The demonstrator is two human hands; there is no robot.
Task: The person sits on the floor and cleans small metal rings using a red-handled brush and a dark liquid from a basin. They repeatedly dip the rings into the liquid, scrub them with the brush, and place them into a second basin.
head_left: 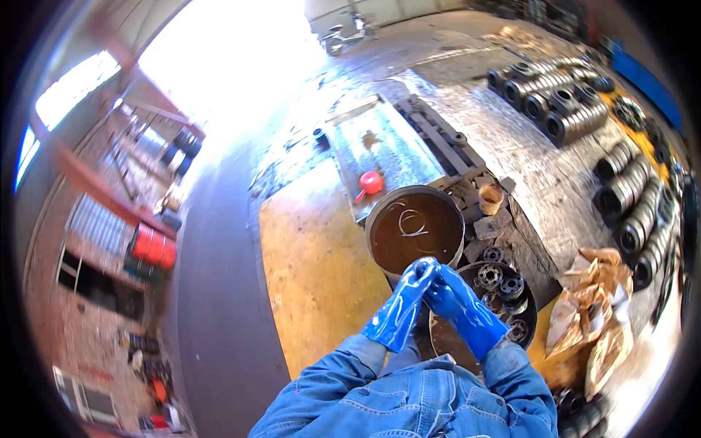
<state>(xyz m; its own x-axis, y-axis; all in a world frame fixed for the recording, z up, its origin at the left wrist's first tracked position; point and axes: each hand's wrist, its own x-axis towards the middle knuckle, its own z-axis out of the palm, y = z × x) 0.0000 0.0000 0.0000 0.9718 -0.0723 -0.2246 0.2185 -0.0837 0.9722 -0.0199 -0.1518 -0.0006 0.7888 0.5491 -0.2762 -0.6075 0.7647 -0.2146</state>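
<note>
Both of my hands wear long, shiny blue rubber gloves and meet at the near edge of a round drum [415, 189] of brown liquid. The fingers of my left hand [400, 310] are closed against those of my right hand [461, 306], also closed. Whatever lies between them is hidden. Pale curved streaks show on the liquid. Beside my right forearm stands a wide dark tub [535, 310] with brown liquid, holding several round metal parts with holes [490, 276]. Beyond the drum, a red dipper [371, 182] rests in a shallow metal tray [398, 142].
A yellow board [310, 255] covers the floor to the left. Brown paper sacks [590, 314] lie at the right, near rows of stacked metal cylinders [577, 123]. A small brown container [491, 197] stands right of the drum. Red barrels [153, 246] stand by the left wall.
</note>
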